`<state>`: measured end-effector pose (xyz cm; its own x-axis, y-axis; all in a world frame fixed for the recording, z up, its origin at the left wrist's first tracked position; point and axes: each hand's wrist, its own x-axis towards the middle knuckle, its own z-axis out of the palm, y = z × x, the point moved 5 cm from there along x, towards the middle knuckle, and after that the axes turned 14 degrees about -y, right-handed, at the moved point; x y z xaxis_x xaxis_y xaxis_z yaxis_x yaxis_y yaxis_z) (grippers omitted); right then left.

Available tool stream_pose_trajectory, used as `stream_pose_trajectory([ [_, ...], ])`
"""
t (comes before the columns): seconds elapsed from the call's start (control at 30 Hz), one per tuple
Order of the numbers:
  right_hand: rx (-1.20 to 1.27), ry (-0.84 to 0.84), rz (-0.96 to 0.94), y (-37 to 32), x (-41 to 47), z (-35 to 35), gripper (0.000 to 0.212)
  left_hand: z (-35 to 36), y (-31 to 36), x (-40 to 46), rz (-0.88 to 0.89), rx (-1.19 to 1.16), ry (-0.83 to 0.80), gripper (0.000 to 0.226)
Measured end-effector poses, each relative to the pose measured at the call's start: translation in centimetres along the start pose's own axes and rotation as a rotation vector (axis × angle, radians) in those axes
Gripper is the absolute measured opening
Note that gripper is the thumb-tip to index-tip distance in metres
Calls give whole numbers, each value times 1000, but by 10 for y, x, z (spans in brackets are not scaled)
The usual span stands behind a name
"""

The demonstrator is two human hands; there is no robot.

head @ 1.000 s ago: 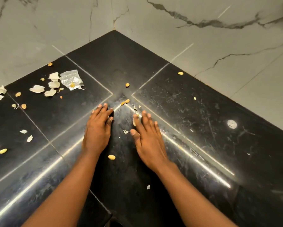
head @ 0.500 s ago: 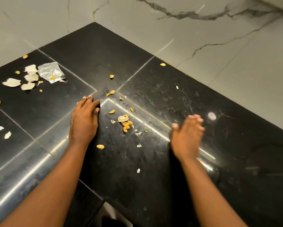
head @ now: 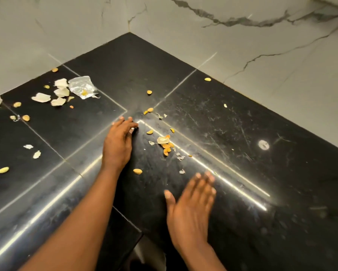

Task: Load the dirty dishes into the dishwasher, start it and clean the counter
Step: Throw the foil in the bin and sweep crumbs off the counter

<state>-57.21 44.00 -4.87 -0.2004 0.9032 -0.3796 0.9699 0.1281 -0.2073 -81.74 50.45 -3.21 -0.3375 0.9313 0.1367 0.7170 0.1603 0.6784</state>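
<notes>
A view from above of two bare hands on a black stone bench (head: 232,122) set in a corner of pale marbled wall (head: 262,47). The step in hand looks like the counter cleaning: gathering crumbs by hand. The left hand (head: 118,142) lies palm down, its grip relaxed and holding nothing. The right hand (head: 191,204) is flat with straight fingers, also holding nothing, near the front edge. Between them sits a small heap of orange scraps (head: 166,144). More pale peelings (head: 56,94) and a crumpled foil wrapper (head: 82,87) lie well apart at the left. Next, the right hand likely needs to sweep the heap toward the left. No container, dish or dishwasher is visible.
</notes>
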Motion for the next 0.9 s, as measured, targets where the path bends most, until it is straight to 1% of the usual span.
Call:
stream_pose_trajectory([
  [0.03, 4, 22, -41, -25, 19, -8, 88, -2, 0, 0, 2, -50, 11, 30],
  [0.1, -8, 13, -164, -74, 57, -21, 84, -9, 6, -4, -1, -237, 45, 31],
  [0.17, 18, 5, -310, -110, 94, -41, 74, -28, 11, -14, -13, -375, 124, 34],
  [0.2, 29, 53, -357, -120, 111, -54, 69, -44, 9, -24, -16, -363, 215, 38],
  [0.23, 26, 141, -366, -122, 126, -70, 66, -62, 3, -36, -23, -291, 333, 40],
  [0.27, 30, 207, -344, -119, 141, -81, 63, -85, -10, -51, -55, -169, 473, 40],
  [0.3, 47, 238, -305, -112, 156, -87, 61, -107, -27, -64, -140, -27, 617, 38],
  [0.33, 62, 235, -267, -106, 168, -87, 60, -129, -50, -78, -285, 104, 732, 34],
  [0.37, 62, 218, -221, -95, 177, -83, 59, -145, -74, -88, -475, 184, 772, 34],
  [0.4, 35, 209, -192, -90, 184, -78, 59, -158, -101, -98, -689, 212, 741, 40],
  [0.43, 0, 209, -187, -90, 188, -72, 60, -167, -128, -107, -892, 192, 677, 50],
  [0.47, -29, 212, -192, -90, 189, -70, 60, -171, -150, -113, -1047, 164, 604, 59],
  [0.5, -34, 214, -206, -94, 189, -68, 60, -175, -165, -115, -1151, 164, 539, 67],
  [0.53, -23, 219, -212, -95, 188, -69, 62, -175, -171, -113, -1199, 192, 473, 72],
  [0.57, -12, 224, -213, -95, 186, -71, 64, -171, -170, -103, -1180, 228, 405, 74],
  [0.6, -11, 223, -215, -96, 187, -72, 66, -163, -165, -88, -1104, 249, 345, 72],
  [0.67, -13, 237, -221, -95, 185, -73, 66, -140, -144, -48, -788, 182, 254, 62],
  [0.7, -6, 246, -227, -95, 184, -74, 66, -132, -131, -32, -636, 115, 237, 57],
  [0.73, 5, 251, -231, -95, 183, -75, 65, -134, -126, -20, -529, 55, 268, 53],
  [0.77, 11, 256, -235, -95, 182, -75, 65, -147, -130, -13, -481, 39, 357, 49],
  [0.8, 14, 263, -239, -95, 181, -76, 65, -167, -145, -8, -494, 78, 466, 46],
  [0.83, 15, 269, -242, -95, 181, -76, 65, -191, -165, -5, -558, 129, 557, 45],
  [0.87, 12, 272, -240, -96, 181, -76, 65, -215, -187, -4, -633, 168, 603, 47],
  [0.9, 10, 270, -236, -97, 181, -76, 65, -235, -209, -5, -691, 207, 589, 50],
])
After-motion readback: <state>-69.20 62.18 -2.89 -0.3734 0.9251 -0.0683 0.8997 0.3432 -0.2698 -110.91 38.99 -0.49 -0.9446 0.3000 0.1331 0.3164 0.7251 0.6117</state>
